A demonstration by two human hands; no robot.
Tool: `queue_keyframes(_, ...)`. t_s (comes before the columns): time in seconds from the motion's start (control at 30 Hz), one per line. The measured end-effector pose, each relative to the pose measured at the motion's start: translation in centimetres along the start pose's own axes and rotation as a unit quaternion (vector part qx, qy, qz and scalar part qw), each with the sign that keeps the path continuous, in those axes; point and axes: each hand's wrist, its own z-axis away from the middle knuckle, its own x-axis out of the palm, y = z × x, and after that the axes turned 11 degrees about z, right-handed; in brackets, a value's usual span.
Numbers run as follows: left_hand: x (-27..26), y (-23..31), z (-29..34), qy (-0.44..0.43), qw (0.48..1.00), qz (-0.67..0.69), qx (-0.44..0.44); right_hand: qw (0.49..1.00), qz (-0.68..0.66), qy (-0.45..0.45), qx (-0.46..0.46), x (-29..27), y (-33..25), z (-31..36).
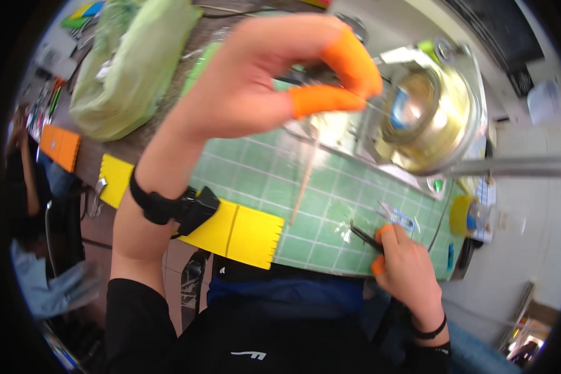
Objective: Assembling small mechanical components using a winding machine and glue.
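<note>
My left hand (255, 87) is raised over the mat, with orange finger covers on its thumb and fingers. The thumb and fingertip meet in a pinch; a faint thin line shows by the tips, but what they hold is too fine to make out. My right hand (408, 265), also with orange finger covers, rests low at the mat's front edge and grips dark tweezers (366, 238) pointing up and left. Just beyond them lie small snips (397, 216) with a pale blue handle. A thin wooden stick (306, 177) lies on the green gridded cutting mat (255, 159).
A round magnifier lamp (458, 124) on a metal arm (517, 167) stands at the right. Yellow notched strips (249, 237) edge the table's front. A pale green bag (140, 68) sits back left. A clear bottle (480, 215) stands far right. Another person's arm (28, 168) shows far left.
</note>
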Motion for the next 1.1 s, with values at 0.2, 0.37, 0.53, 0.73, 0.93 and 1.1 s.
queue_keyframes(0.2, -0.1, 0.2, 0.4, 0.038, 0.999, 0.004, 0.026, 0.967, -0.204, 0.013, -0.150, -8.7, 0.2, -0.2)
queue_keyframes(0.37, -0.5, 0.3, 0.4, 0.033, 0.999, -0.004, 0.016, 0.806, -0.412, 0.287, -0.312, -11.9, 3.6, -0.9)
queue_keyframes(0.53, -0.4, 0.4, 0.3, 0.028, 0.999, -0.018, 0.010, 0.773, -0.354, 0.469, -0.239, -14.0, 3.9, -3.0)
queue_keyframes(0.73, -0.3, 0.2, 0.1, 0.031, 0.999, -0.017, 0.008, 0.817, -0.104, 0.519, -0.230, -13.6, -0.1, -6.9)
queue_keyframes(0.93, -0.4, 0.4, 0.5, 0.027, 0.999, -0.031, 0.004, 0.827, -0.099, 0.501, -0.235, -11.6, -1.3, -9.8)
queue_keyframes(1.1, -0.3, 0.4, 0.3, 0.033, 0.999, -0.024, 0.012, 0.829, -0.086, 0.486, -0.264, -11.5, -1.4, -10.3)
